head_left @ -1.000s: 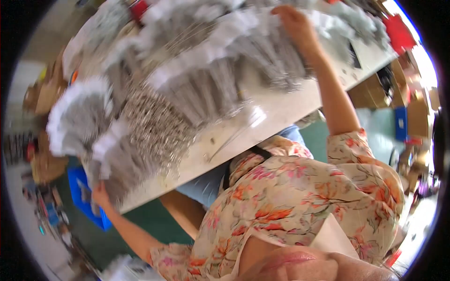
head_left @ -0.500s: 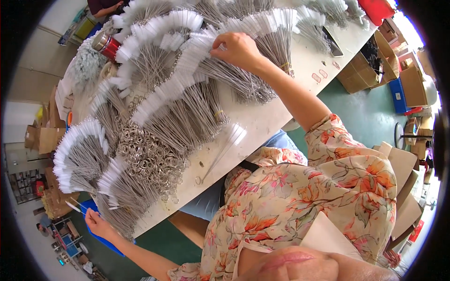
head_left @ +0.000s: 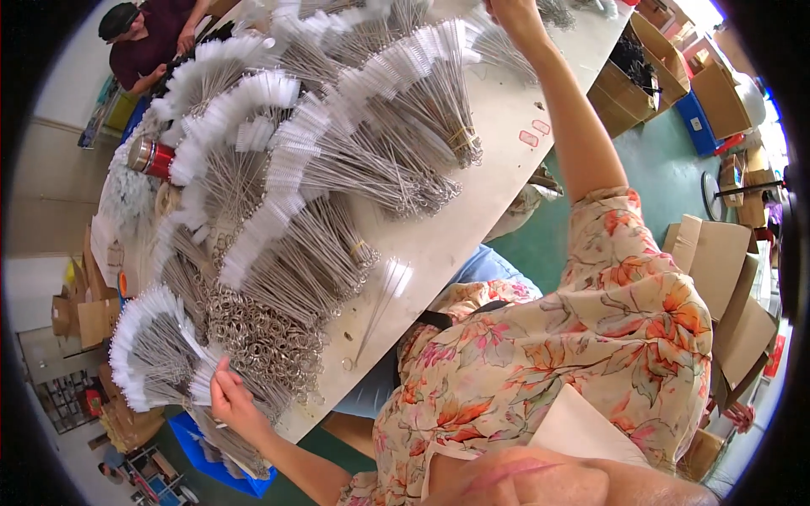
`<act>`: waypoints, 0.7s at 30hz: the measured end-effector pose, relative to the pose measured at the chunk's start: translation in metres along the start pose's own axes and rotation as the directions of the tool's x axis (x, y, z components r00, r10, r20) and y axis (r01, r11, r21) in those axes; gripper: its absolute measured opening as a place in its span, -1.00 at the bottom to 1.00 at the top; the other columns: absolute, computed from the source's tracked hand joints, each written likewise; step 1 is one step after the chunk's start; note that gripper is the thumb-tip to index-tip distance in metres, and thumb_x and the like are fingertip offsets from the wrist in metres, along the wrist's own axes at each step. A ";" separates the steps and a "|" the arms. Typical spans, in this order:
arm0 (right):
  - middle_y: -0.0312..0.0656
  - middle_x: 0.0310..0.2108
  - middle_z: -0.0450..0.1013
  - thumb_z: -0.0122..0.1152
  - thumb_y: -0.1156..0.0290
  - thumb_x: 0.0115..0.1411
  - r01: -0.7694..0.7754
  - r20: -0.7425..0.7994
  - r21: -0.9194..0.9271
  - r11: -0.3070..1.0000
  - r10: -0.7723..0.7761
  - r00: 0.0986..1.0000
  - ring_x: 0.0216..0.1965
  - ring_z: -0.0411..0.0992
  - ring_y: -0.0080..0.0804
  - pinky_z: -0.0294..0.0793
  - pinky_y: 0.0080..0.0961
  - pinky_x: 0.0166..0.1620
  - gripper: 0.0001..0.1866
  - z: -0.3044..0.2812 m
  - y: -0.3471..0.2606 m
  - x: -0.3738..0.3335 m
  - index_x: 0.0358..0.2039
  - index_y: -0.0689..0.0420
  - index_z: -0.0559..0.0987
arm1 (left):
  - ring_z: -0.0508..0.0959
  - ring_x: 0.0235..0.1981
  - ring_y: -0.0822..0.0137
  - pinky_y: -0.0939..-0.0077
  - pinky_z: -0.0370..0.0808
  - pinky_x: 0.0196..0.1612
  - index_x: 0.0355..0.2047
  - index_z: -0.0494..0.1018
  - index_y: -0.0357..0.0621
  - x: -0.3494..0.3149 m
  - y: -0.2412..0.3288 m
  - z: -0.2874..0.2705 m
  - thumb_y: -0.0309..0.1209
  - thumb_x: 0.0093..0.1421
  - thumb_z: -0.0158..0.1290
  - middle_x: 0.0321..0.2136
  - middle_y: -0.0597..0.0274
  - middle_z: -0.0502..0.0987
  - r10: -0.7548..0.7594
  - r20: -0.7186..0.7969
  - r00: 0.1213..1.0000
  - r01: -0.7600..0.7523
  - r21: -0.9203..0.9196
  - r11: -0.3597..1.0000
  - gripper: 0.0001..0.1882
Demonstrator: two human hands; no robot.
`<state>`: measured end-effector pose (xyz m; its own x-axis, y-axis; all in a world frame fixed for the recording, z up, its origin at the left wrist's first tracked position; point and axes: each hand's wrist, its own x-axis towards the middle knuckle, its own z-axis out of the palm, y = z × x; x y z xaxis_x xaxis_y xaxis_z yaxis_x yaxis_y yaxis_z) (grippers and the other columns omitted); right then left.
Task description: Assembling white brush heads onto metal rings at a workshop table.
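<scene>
My left hand is at the table's lower left edge, fingers closed beside a fan of wire brushes with white bristles. A small white tip shows below it, but what the fingers hold is hard to make out. Reaching to the top edge of the picture, my right hand is partly cut off, its fingers not clearly seen, near more white brushes. Between the hands lie several bundles of wire brushes with looped handle ends. A heap of metal rings sits in front of them.
A few loose brushes lie near the table's front edge. A red jar stands at the far left. A blue bin is below the left edge. Cardboard boxes stand on the right. Another person works at the upper left.
My right hand has moved up and right, away from the middle bundles to the picture's top edge. My left hand has moved right and slightly down, closer to the brushes. The view has shifted.
</scene>
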<state>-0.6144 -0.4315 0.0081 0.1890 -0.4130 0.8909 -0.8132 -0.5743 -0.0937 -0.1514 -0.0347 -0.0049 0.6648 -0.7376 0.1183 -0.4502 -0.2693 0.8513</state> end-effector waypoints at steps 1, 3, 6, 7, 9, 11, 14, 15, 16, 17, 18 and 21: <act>-0.29 -0.66 0.30 0.09 0.30 0.06 -0.224 0.137 -0.010 0.975 0.223 0.965 -0.61 0.27 -0.57 0.28 -0.56 -0.54 -0.85 0.009 0.036 -0.030 -0.40 0.07 0.52 | 0.03 -0.72 0.72 0.75 -0.09 -0.71 -0.20 0.44 -0.31 -0.001 -0.007 -0.002 -0.31 0.26 -0.15 -0.63 0.50 0.21 -0.018 0.017 1.000 0.019 -0.037 0.999 -0.69; -0.26 -0.70 0.33 0.18 0.28 -0.02 -0.430 0.273 -0.049 0.902 0.426 0.863 -0.65 0.25 -0.57 0.27 -0.56 -0.53 -0.80 0.005 0.032 -0.061 -0.36 0.02 0.60 | 0.03 -0.72 0.72 0.75 -0.09 -0.71 -0.22 0.44 -0.31 -0.002 -0.020 0.001 -0.30 0.27 -0.15 -0.62 0.49 0.21 -0.053 0.026 0.998 0.056 -0.115 0.992 -0.69; -0.14 -0.46 0.50 0.28 0.14 -0.15 -0.520 0.564 -0.171 0.837 0.516 0.645 -0.38 0.47 -0.24 0.43 -0.39 -0.25 -0.76 0.005 0.041 -0.102 -0.42 -0.10 0.64 | 0.04 -0.72 0.71 0.75 -0.09 -0.72 -0.23 0.43 -0.30 -0.004 -0.023 0.005 -0.29 0.27 -0.15 -0.61 0.46 0.23 -0.093 0.069 0.993 0.107 -0.242 0.964 -0.69; -0.19 -0.57 0.43 0.30 0.13 -0.14 -0.541 0.551 -0.145 0.828 0.522 0.651 -0.50 0.39 -0.33 0.38 -0.44 -0.35 -0.74 0.011 0.047 -0.112 -0.42 -0.06 0.64 | 0.05 -0.72 0.71 0.75 -0.08 -0.72 -0.23 0.43 -0.30 -0.004 -0.023 0.005 -0.29 0.27 -0.15 -0.60 0.45 0.25 -0.099 0.099 0.990 0.124 -0.286 0.950 -0.70; -0.24 -0.68 0.36 0.32 0.12 -0.14 -0.569 0.539 -0.115 0.814 0.532 0.653 -0.62 0.32 -0.41 0.33 -0.48 -0.46 -0.72 0.018 0.050 -0.122 -0.41 -0.02 0.64 | 0.06 -0.71 0.70 0.75 -0.08 -0.72 -0.24 0.43 -0.30 -0.006 -0.023 0.007 -0.29 0.27 -0.15 -0.60 0.44 0.25 -0.085 0.100 0.991 0.110 -0.285 0.952 -0.70; -0.19 -0.61 0.45 0.30 0.10 -0.11 -0.546 0.500 -0.187 0.817 0.557 0.663 -0.56 0.40 -0.38 0.38 -0.47 -0.41 -0.71 0.024 0.052 -0.122 -0.40 -0.01 0.64 | 0.07 -0.71 0.70 0.76 -0.08 -0.72 -0.25 0.43 -0.30 -0.010 -0.021 0.009 -0.29 0.27 -0.14 -0.59 0.43 0.25 -0.071 0.096 0.993 0.096 -0.287 0.953 -0.70; -0.21 -0.46 0.52 0.26 0.05 -0.08 -0.606 0.385 -0.247 0.756 0.651 0.655 -0.41 0.48 -0.25 0.44 -0.42 -0.29 -0.71 0.011 0.052 -0.105 -0.40 -0.08 0.63 | 0.08 -0.69 0.68 0.76 -0.07 -0.71 -0.27 0.44 -0.31 -0.015 -0.024 0.009 -0.31 0.27 -0.13 -0.60 0.42 0.25 -0.106 0.050 0.993 0.117 -0.316 0.942 -0.71; -0.21 -0.47 0.52 0.23 0.03 -0.05 -0.657 0.252 -0.145 0.740 0.669 0.699 -0.44 0.49 -0.28 0.44 -0.45 -0.32 -0.70 -0.002 0.056 -0.097 -0.38 -0.07 0.63 | 0.08 -0.69 0.67 0.76 -0.07 -0.71 -0.28 0.45 -0.31 -0.013 -0.032 0.010 -0.31 0.26 -0.12 -0.62 0.42 0.24 0.017 0.027 0.999 -0.008 -0.295 0.955 -0.72; -0.12 -0.48 0.52 0.22 0.05 -0.01 -0.680 0.171 -0.092 0.727 0.685 0.709 -0.49 0.46 -0.41 0.40 -0.49 -0.37 -0.65 -0.028 0.022 -0.067 -0.36 0.07 0.61 | 0.08 -0.69 0.66 0.76 -0.06 -0.71 -0.29 0.46 -0.31 -0.016 -0.038 0.005 -0.32 0.26 -0.12 -0.63 0.42 0.23 0.128 -0.006 0.992 -0.125 -0.264 0.956 -0.72; -0.21 -0.66 0.47 0.22 0.05 0.00 -0.670 0.058 -0.160 0.725 0.684 0.727 -0.55 0.42 -0.46 0.38 -0.51 -0.40 -0.63 -0.045 0.012 -0.053 -0.42 0.14 0.61 | 0.08 -0.69 0.66 0.76 -0.06 -0.71 -0.29 0.46 -0.31 -0.019 -0.035 0.005 -0.32 0.26 -0.12 -0.63 0.42 0.23 0.122 -0.005 0.993 -0.119 -0.265 0.957 -0.72; -0.24 -0.58 0.43 0.13 0.16 0.10 -0.694 0.107 0.003 0.720 0.689 0.716 -0.46 0.43 -0.43 0.40 -0.50 -0.34 -0.67 -0.056 0.008 -0.042 -0.39 0.21 0.56 | 0.08 -0.70 0.66 0.76 -0.04 -0.70 -0.31 0.47 -0.31 -0.021 -0.030 0.006 -0.35 0.25 -0.12 -0.65 0.44 0.21 0.080 -0.034 0.996 -0.086 -0.274 0.958 -0.74; -0.24 -0.58 0.34 0.04 0.27 0.14 -0.629 0.396 0.745 0.223 0.611 0.685 -0.57 0.30 -0.53 0.29 -0.60 -0.48 -0.76 -0.067 -0.054 -0.018 -0.41 0.22 0.45 | 0.08 -0.71 0.67 0.77 -0.03 -0.69 -0.31 0.48 -0.31 -0.024 0.001 0.025 -0.41 0.24 -0.14 -0.68 0.46 0.20 -0.061 0.003 0.998 0.057 -0.418 0.907 -0.76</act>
<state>-0.6110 -0.3461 0.0263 -0.1495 -0.9139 0.3773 0.1099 -0.3946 -0.9123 -0.1827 -0.0328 -0.0197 0.6894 -0.7216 0.0642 -0.1214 -0.0277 0.9922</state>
